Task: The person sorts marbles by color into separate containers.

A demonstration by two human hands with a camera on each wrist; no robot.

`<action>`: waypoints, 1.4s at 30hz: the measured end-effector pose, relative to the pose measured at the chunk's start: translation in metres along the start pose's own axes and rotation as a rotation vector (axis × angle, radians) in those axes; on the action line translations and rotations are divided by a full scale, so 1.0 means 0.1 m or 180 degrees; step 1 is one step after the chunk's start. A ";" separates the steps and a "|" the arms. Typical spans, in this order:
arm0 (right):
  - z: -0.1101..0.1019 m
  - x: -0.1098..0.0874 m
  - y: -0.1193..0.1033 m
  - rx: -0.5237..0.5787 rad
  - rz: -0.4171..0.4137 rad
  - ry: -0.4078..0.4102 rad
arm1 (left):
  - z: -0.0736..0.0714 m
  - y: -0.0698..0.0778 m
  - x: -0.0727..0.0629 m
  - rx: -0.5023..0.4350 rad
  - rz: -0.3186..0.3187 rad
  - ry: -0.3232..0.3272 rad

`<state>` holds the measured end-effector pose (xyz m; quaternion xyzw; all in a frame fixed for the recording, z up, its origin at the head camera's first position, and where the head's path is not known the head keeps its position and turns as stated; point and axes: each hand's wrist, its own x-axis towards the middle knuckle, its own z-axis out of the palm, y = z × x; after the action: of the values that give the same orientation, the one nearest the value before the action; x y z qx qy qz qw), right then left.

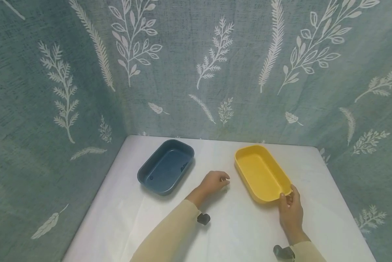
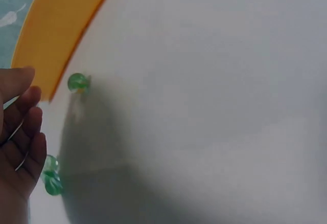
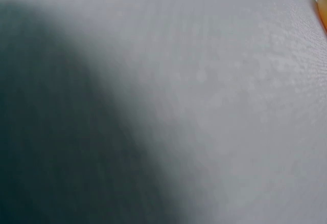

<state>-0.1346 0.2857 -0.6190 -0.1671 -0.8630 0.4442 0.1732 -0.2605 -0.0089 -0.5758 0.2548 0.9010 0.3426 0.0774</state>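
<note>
My right hand pinches the near right corner of a yellow tray, thumb at the rim. The right wrist view catches only a sliver of that yellow tray at its edge. Left of the tray, low over the white table, is my left hand, with fingers loosely bent and nothing visible in them. Close by it in the left wrist view are green glass marbles: a single marble near the tray's wall, and a green pair partly behind the fingers. The head view hides these marbles.
A dark blue tray stands at the back left, with a few small dark round things inside. The white table meets a green leaf-patterned cloth at the back and sides.
</note>
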 end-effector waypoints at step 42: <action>-0.03 -0.03 -0.05 0.0065 0.0019 -0.0092 | 0.27 -0.05 -0.31 0.0382 -0.0107 -0.0176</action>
<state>-0.1314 0.2843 -0.6135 -0.1614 -0.8604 0.4558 0.1611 -0.2274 -0.0125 -0.6003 0.2532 0.9215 0.2795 0.0926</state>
